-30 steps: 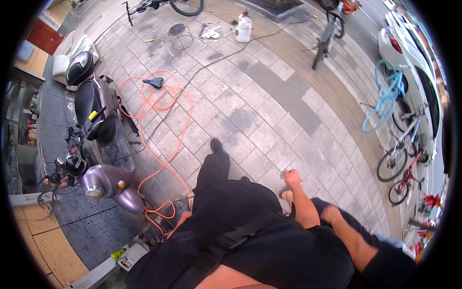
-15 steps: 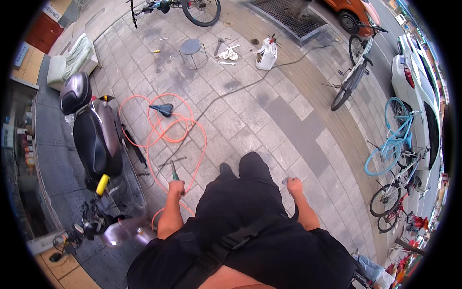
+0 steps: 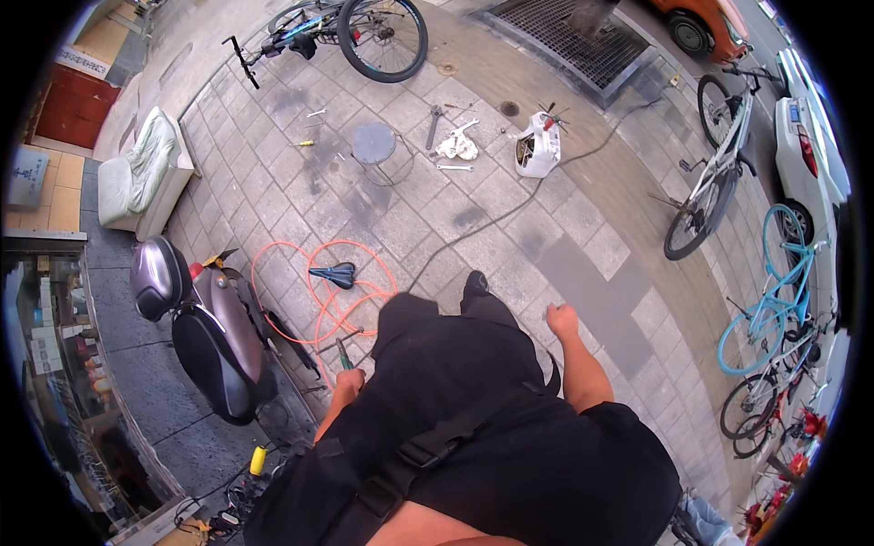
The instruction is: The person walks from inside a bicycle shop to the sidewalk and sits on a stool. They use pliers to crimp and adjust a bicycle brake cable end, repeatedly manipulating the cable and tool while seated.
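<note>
My left hand (image 3: 350, 378) is closed around a green-handled tool (image 3: 345, 357) low at my left side. A thin dark bar lies across the tool's far end; its exact kind is hard to make out. Beyond it, an orange hose (image 3: 320, 338) lies coiled on the paving, with a black bicycle saddle (image 3: 335, 275) inside the loops. My right hand (image 3: 563, 320) hangs at my right side, fingers curled in; what they hold, if anything, is too small to name. One dark shoe (image 3: 475, 286) shows ahead of me.
A scooter (image 3: 214, 350) stands close on my left, a pale armchair (image 3: 146, 173) beyond it. Ahead are a round stool (image 3: 374, 144), a wrench (image 3: 434, 126), a white cut-open jug (image 3: 539, 150) and an overturned bicycle (image 3: 369, 41). Parked bicycles (image 3: 715, 173) line the right.
I have stepped forward: the stool, jug and hose sit nearer, and my right foot now leads. My left hand still grips the green-handled tool. My right hand has swung slightly forward.
</note>
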A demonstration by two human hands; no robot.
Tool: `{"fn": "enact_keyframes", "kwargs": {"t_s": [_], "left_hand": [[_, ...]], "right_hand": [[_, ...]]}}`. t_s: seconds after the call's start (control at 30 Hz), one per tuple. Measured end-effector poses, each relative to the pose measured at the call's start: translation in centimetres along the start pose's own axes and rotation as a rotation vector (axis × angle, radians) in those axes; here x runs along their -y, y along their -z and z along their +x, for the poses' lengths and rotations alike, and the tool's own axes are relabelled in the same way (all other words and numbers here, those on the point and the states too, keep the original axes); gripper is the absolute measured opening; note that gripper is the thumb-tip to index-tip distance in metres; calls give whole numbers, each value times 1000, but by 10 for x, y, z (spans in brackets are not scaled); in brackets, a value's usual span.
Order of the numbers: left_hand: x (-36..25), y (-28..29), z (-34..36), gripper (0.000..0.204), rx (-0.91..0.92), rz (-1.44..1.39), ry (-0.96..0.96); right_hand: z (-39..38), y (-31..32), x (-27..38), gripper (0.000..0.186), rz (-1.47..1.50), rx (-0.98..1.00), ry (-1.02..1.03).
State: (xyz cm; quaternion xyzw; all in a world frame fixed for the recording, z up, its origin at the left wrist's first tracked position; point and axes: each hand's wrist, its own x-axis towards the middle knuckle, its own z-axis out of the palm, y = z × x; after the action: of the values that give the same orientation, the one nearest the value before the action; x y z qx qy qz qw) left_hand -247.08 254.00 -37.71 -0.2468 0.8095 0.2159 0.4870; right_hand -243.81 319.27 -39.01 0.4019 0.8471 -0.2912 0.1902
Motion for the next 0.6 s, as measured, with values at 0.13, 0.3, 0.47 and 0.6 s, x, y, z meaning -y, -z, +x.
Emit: {"fn": "enact_keyframes", "kwargs": {"t_s": [0.13,0.3,0.47,0.6], "left_hand": [[0,49,56,32,81,697,-320],[-25,152,134,30,44,849,-435],[-180,318,197,21,10,875,-400],[-335,424,229,18,-188,-343,89]], "right_hand": [[79,49,119,55,24,-169,102],[135,71,222,49,169,-196,40],[124,31,257,51,180,-163,-176],[81,-36,277,52,29,-255,-286]]}}
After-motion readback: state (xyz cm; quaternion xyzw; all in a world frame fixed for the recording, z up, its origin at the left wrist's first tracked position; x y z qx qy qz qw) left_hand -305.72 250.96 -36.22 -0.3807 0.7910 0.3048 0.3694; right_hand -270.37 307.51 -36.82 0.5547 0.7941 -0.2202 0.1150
